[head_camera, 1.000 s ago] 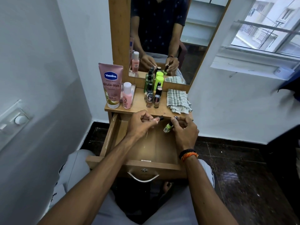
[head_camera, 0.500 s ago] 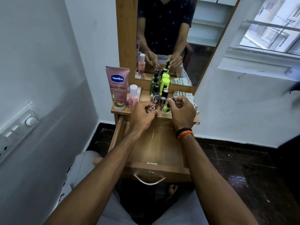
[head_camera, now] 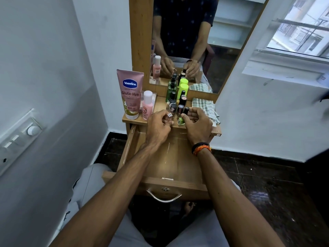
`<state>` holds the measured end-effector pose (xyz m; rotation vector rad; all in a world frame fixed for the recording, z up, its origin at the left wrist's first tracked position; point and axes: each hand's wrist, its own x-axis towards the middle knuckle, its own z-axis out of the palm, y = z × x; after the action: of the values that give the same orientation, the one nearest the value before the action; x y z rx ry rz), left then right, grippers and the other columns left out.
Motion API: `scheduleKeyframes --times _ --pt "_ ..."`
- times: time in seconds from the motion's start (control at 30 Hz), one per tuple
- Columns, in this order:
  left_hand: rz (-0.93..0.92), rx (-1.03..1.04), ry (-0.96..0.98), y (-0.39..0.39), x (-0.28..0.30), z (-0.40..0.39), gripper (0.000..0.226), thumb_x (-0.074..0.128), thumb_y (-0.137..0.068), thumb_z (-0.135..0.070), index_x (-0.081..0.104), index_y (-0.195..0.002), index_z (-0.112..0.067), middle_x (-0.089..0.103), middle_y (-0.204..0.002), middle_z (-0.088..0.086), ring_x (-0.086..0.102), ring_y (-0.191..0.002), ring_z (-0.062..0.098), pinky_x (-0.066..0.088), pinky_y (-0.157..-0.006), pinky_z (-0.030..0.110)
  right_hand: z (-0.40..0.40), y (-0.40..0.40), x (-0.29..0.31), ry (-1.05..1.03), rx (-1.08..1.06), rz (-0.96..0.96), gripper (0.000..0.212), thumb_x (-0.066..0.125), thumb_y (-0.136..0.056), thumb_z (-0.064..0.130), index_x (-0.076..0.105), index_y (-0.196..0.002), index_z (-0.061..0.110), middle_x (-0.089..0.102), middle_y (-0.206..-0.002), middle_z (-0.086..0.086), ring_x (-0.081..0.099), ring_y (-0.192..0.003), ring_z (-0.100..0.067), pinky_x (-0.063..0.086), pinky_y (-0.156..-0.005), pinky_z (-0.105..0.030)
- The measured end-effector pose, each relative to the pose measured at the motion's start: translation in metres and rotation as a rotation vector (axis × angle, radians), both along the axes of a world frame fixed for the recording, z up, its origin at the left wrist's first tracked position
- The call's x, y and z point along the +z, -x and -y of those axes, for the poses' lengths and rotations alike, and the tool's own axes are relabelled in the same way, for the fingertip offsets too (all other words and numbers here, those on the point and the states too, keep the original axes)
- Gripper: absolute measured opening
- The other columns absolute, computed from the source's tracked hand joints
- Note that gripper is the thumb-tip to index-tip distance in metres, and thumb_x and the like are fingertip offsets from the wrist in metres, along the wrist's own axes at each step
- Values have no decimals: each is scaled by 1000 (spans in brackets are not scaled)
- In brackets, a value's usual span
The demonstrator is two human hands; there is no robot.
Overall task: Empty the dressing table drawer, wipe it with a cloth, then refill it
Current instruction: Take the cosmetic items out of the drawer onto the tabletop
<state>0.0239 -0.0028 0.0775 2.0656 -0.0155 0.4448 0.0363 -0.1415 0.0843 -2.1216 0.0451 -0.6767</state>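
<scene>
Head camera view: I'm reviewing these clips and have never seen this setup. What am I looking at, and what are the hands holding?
No machine here: a person wears a camera on the head, looking down at their own arms. The left hand pinches a small silver-capped bottle; the right hand holds a green nail polish bottle at the dressing table top. On it stand a Vaseline tube, a pink bottle, more small bottles and a checked cloth. The open drawer below shows bare wood. The mirror reflects the person.
</scene>
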Motion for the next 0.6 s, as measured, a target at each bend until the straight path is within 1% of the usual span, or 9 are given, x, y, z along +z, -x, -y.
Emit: scheduleKeyframes --times 0.07,0.13,0.23,0.33,0.53,0.6 --pt "5 -10 10 0 0 0 15 78 -82 -6 71 -95 -9 66 -81 -4 57 -71 -2 45 -59 5 0 0 -2 5 -1 -9 27 81 -81 29 69 -103 18 72 -89 7 68 -83 -9 61 -79 -36" --pt "0 -14 23 -1 -1 0 17 78 -82 -5 71 -97 -9 68 -83 -3 58 -74 -1 46 -61 7 0 -1 -3 10 -6 -24 27 81 -81 29 69 -103 19 72 -90 7 69 -84 -9 61 -79 -36" --pt "-15 -6 72 -2 -2 0 25 80 -80 -5 68 -101 -11 68 -86 -1 62 -77 4 49 -63 6 1 -1 -5 18 -7 -50 27 81 -81 28 69 -104 19 73 -94 5 69 -86 -11 61 -80 -37" --pt "-13 -4 116 -1 -3 1 30 80 -80 -5 62 -103 -13 68 -88 2 65 -78 10 51 -63 8 2 0 -6 27 -10 -64 28 81 -82 29 69 -105 19 72 -96 3 68 -87 -11 61 -80 -37" --pt "-3 -12 99 -2 -4 2 23 78 -83 -9 61 -98 -14 66 -89 1 62 -79 10 50 -62 9 4 2 -8 0 1 -96 27 80 -82 34 69 -103 21 71 -97 5 67 -87 -10 61 -79 -36" --pt "-3 -5 132 -2 -3 2 22 75 -85 -9 60 -99 -15 66 -89 0 62 -80 8 48 -61 9 5 3 -9 -21 7 -101 28 80 -82 35 70 -103 20 72 -97 5 67 -88 -10 61 -80 -37"
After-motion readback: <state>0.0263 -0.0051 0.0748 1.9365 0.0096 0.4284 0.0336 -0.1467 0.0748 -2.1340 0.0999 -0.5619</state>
